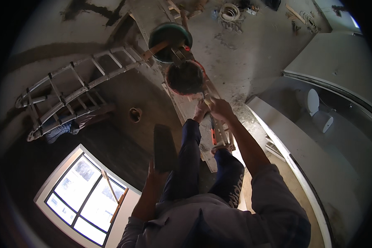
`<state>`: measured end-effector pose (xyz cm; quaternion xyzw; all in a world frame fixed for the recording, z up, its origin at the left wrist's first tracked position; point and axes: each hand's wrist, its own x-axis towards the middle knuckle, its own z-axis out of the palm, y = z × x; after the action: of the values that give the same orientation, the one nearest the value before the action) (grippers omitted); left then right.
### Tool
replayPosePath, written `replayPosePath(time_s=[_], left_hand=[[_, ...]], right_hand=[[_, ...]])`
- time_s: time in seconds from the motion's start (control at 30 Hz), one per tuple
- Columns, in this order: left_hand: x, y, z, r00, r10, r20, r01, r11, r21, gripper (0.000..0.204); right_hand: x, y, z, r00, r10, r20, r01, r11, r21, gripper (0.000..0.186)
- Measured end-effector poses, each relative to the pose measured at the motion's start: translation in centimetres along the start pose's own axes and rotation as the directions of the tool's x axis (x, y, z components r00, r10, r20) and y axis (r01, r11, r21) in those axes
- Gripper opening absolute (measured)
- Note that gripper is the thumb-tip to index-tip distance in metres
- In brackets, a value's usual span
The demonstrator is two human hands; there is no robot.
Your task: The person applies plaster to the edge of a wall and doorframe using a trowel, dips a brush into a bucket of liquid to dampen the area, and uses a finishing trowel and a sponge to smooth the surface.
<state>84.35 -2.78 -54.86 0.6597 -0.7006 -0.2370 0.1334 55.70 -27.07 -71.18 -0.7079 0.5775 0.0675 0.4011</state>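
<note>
My left hand [152, 175], at lower middle, grips a dark, flat rectangular board [164, 146], held upright beside my leg. My right hand [220, 109] is closed on a light-coloured handle [209, 100] just below a red-rimmed bucket [202, 71] of dark, wet material; the tool's far end is unclear. Beyond the bucket stands a green tub [154, 37] with a wooden stick and metal tool across it. An orange-and-black tool [213, 136] lies on the wooden planks [211, 165] between my feet.
A metal ladder [62, 99] with cloth lies to the left. A round hole [135, 114] is left of the planks. Below left is a bright window [82, 192]; to the right, a doorway shows a white toilet [312, 103]. Coiled hoses [229, 12] lie at the back.
</note>
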Motion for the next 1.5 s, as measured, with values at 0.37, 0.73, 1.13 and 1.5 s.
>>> replayPosePath(time_s=[0.37, 0.73, 1.13, 1.5], left_hand=[[11.4, 13.6, -4.7, 0.978, -0.197, 0.065, 0.13, 0.339, -0.932, 0.036], [16.1, 29.6, -8.6, 0.823, 0.346, 0.451, 0.566, -0.565, -0.6, 0.038], [18.9, 40.1, -11.9, 0.686, 0.694, 0.217, 0.719, -0.601, -0.35, 0.038], [22.3, 46.1, -8.7, 0.42, 0.896, -0.148, -0.206, -0.065, -0.976, 0.039]], right_hand=[[-28.0, -3.2, -19.0, 0.926, -0.288, 0.246, -0.173, 0.256, 0.951, 0.066], [-40.9, -7.2, -26.3, 0.75, -0.034, -0.661, 0.195, 0.966, 0.171, 0.04], [-52.9, -1.6, -27.1, 0.509, 0.17, -0.844, -0.042, 0.984, 0.174, 0.037], [-65.3, -6.3, -31.7, 0.828, 0.214, -0.519, 0.447, 0.307, 0.84, 0.049]])
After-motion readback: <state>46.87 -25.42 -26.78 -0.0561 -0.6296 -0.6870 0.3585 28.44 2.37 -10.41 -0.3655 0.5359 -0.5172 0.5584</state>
